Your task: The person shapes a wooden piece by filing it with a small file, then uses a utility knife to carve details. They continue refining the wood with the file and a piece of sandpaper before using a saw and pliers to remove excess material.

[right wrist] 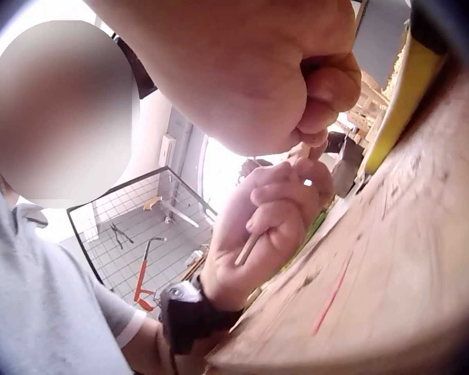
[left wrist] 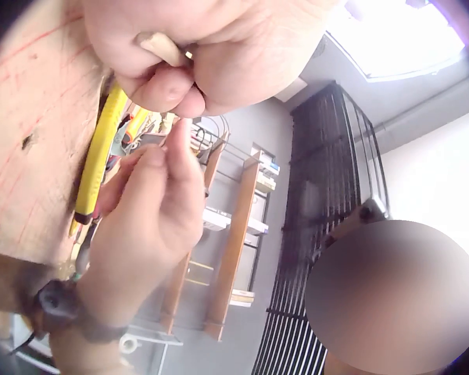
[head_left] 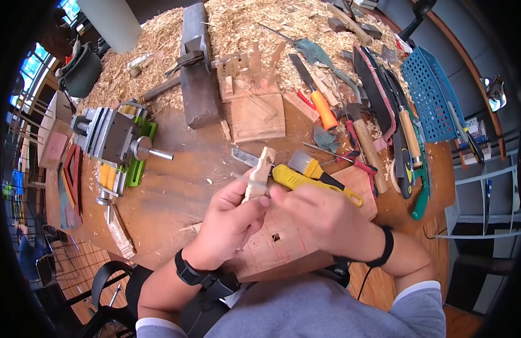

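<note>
A pale carved wood piece (head_left: 260, 176) stands tilted up in my left hand (head_left: 229, 217), gripped between thumb and curled fingers. Its lower end pokes out of the palm in the left wrist view, as a wood stub (left wrist: 162, 48). A thin, blurred grey strip (head_left: 248, 181) crosses the piece. My right hand (head_left: 333, 219) is beside it with fingers curled and thumb and forefinger pinched together at the strip's near end; the fingertips partly hide what they hold. Below both hands lies a wooden board (head_left: 297, 248) with red lines and a small square hole.
A yellow utility knife (head_left: 294, 178) and a flat brush (head_left: 306, 164) lie just beyond the hands. A vise (head_left: 111, 135) stands left. Behind are a big metal block (head_left: 201, 93), wood shavings (head_left: 238, 22), and an orange-handled tool (head_left: 324, 111). A blue basket (head_left: 430, 93) stands right.
</note>
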Demonstrator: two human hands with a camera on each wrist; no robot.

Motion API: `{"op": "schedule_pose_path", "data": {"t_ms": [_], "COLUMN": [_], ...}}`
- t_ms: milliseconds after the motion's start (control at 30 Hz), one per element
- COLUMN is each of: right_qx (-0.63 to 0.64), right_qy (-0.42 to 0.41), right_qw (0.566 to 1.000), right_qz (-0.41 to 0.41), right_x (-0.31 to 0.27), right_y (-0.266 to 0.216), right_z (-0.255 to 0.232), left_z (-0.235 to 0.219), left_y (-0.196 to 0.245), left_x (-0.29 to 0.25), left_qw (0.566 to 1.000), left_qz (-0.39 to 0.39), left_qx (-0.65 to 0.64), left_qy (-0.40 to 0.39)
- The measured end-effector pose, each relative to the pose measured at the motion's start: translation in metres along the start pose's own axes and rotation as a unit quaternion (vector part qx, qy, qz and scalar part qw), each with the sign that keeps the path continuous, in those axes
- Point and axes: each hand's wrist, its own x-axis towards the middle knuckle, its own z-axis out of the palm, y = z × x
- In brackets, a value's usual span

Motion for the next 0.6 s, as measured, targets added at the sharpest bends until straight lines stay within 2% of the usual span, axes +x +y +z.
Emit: {"op": "schedule_pose_path", "data": {"t_ms": [67, 200, 300, 367, 400, 467, 533, 600], "right_qx": [0.006, -0.006, 0.006, 0.012, 0.013, -0.024, -0.016, 0.007], "right_qy": [0.018, -0.006, 0.001, 0.040, 0.040, 0.004, 0.005, 0.030], "right_qw": [1.000, 1.000, 1.000, 0.999, 0.999, 0.998, 0.999, 1.000], "right_qz": [-0.025, 0.029, 0.008, -0.023, -0.019, 0.049, 0.048, 0.001], "right_x": [0.000, 0.011, 0.001, -0.006, -0.004, 0.008, 0.004, -0.007], "right_y": [0.000, 0.006, 0.001, -0.003, 0.000, 0.006, 0.005, -0.002], "right_z": [0.002, -0.010, -0.001, 0.004, 0.000, -0.015, -0.010, 0.000], "left_z": [-0.001, 0.002, 0.003, 0.002, 0.002, 0.002, 0.001, -0.003], "left_y": [-0.003, -0.004, 0.002, 0.002, 0.001, 0.000, 0.000, -0.002], "left_x": [0.002, 0.002, 0.000, 0.001, 0.002, 0.000, 0.000, 0.000], "left_qw": [1.000, 1.000, 0.998, 0.998, 0.998, 0.999, 0.999, 0.998], "left_qz": [-0.002, -0.017, -0.024, -0.019, -0.019, -0.024, -0.021, -0.013], "left_qx": [-0.020, -0.018, -0.054, -0.057, -0.057, -0.040, -0.026, -0.055], "left_qy": [-0.009, -0.014, 0.002, -0.004, -0.013, -0.005, 0.004, -0.014]}}
